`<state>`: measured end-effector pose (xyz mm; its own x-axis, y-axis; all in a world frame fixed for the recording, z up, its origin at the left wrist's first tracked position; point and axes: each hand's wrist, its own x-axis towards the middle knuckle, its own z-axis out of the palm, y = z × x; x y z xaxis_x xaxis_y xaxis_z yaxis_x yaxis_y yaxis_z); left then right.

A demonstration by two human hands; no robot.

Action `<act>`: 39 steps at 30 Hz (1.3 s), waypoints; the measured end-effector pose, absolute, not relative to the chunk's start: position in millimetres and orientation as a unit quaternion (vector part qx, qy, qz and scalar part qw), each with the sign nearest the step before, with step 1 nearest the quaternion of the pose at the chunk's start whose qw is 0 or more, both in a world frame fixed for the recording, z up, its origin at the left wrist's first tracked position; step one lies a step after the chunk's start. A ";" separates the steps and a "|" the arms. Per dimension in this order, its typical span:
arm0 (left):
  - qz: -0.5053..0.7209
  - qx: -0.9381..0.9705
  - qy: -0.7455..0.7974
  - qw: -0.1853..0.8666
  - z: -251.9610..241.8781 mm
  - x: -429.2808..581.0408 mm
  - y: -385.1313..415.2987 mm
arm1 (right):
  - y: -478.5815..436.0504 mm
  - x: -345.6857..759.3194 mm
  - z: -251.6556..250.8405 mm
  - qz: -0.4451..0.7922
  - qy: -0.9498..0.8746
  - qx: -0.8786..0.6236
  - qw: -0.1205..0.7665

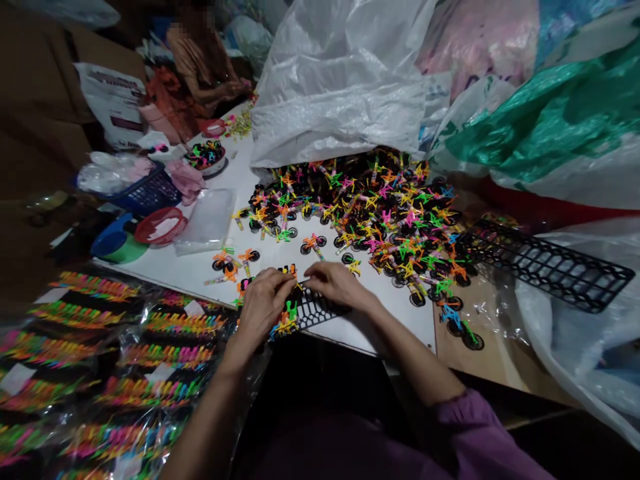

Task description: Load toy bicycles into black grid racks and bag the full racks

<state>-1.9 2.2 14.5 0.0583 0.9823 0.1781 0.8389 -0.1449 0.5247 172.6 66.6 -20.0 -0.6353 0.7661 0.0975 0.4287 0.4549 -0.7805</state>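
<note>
The person's two hands are nearly meeting over a black rack (320, 308), which is lying at the near edge of the white worktop (395, 317). The left hand (265, 300) is covering the rack's left portion, its fingers curling inward beside several brightly coloured toy bicycles (287, 320) that are resting on the rack. The right hand (335, 283) is arching over the rack's far side, its fingertips pointing towards the left hand. Both hands are showing a narrow, bent posture; whether either is pinching a piece one cannot tell, as the fingers are hiding the contact. Beyond, a heap of similar toys (360, 207) is spreading from beneath a white sack (340, 100). A second rack (550, 267) is lying to the right, while a blue basket (145, 198) and a red basket (161, 230) are standing to the left. Another person (197, 57) is occupying the far left.
</note>
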 end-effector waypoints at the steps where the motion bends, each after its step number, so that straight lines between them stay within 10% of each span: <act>1: 0.257 0.710 0.640 0.145 14.6 -3.0 3.0 | 54.0 168.7 -23.3 0.423 -0.795 -0.365 0.236; 39: 0.276 0.705 0.622 0.197 12.2 -15.8 -2.6 | 26.6 154.2 -28.8 0.506 -0.705 -0.416 0.271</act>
<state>-15.8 -2.6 12.2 0.0723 0.9868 0.1450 0.7691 -0.1477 0.6218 154.2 26.6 -28.8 -0.5073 0.8609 -0.0383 0.3113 0.1417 -0.9397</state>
